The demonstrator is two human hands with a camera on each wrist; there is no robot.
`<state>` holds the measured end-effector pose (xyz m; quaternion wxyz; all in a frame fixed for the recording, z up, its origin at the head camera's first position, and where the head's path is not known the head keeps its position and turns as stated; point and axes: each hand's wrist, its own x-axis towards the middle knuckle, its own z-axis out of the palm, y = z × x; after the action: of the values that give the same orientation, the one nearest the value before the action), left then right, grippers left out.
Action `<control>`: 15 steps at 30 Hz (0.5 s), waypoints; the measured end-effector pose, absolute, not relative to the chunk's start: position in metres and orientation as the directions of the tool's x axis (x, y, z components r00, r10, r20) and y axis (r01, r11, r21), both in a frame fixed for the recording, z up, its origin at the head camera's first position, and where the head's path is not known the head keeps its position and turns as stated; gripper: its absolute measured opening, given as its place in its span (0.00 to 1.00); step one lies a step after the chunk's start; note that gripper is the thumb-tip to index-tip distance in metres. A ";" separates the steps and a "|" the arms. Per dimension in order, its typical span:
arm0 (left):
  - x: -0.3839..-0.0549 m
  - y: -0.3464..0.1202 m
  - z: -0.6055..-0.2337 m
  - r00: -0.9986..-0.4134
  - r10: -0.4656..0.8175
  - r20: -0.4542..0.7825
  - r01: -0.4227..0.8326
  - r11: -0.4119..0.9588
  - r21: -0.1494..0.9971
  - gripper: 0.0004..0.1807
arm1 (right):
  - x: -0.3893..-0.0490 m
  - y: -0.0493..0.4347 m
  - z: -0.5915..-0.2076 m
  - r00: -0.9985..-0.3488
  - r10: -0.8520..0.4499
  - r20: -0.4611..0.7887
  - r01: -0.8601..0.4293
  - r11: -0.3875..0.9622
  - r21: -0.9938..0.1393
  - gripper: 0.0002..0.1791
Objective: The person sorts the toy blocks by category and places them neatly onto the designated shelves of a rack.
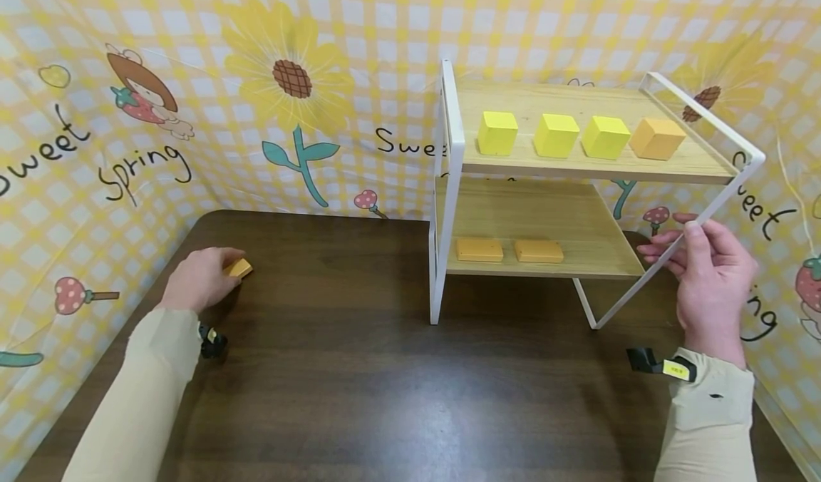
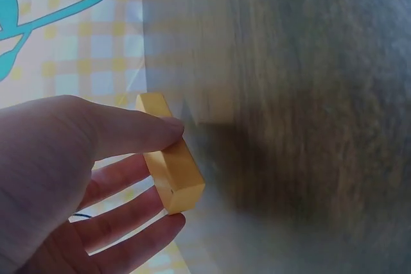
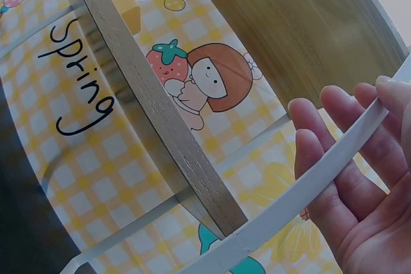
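At the far left of the table, my left hand (image 1: pixel 200 279) pinches a small orange rectangular block (image 2: pixel 178 170) between thumb and fingers. The left wrist view shows the thumb over its upper side and the fingers behind it. On the right, my right hand (image 1: pixel 717 277) grips the slanted white side frame (image 1: pixel 623 298) of a two-tier wooden shelf, thumb in front and fingers behind the bar. On the top board (image 1: pixel 545 100) stand three yellow cubes (image 1: pixel 556 136) and an orange block (image 1: pixel 657 140) in a row. The lower board (image 1: pixel 532 207) carries two flat orange blocks (image 1: pixel 479 249).
The dark wooden table (image 1: pixel 359 382) spreads between both arms. A yellow checked cloth (image 1: pixel 378 61) with flowers and lettering hangs behind and along both sides. The shelf's left white frame (image 1: pixel 442 239) stands on the table near its middle.
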<state>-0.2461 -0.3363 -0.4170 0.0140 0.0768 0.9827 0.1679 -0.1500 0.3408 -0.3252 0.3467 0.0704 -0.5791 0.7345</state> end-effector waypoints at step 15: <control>-0.244 -0.319 -0.409 -0.981 0.192 0.033 0.191 0.913 0.362 0.25 | -0.151 0.341 -0.326 -0.748 0.443 0.495 -0.589 -0.098 -0.802 0.19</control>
<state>-0.2444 -0.3193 -0.4092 0.0018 0.0980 0.9779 0.1848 -0.1512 0.3408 -0.3256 0.3493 0.0639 -0.5734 0.7383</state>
